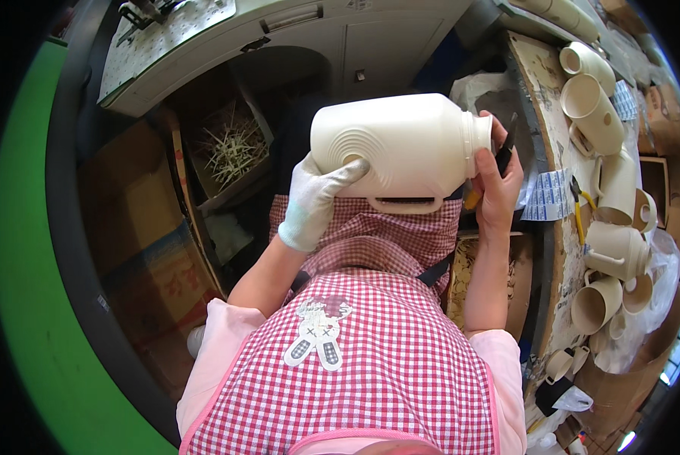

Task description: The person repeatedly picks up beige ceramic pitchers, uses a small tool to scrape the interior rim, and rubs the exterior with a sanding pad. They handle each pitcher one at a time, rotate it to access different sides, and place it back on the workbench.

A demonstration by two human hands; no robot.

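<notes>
A cream plastic jug body (412,133) lies on its side in the air above my lap, neck to the right. Concentric ridges ring a thumb-sized spot on its wall, and its handle (406,205) faces me. My left hand (317,196), in a white glove, grips the base end with the thumb on the ridges. My bare right hand (497,178) is closed at the neck, thumb and fingertips against the rim. A slim dark tool (508,144) is also held in it; its kind is unclear. The fingers behind the jug are hidden.
Several cream jugs (594,114) and smaller cream parts crowd the worn bench (541,91) at right, beside yellow-handled pliers (579,208). A box of thin plastic trimmings (233,144) stands at the far left. Another box (499,277) with scraps sits by my right forearm.
</notes>
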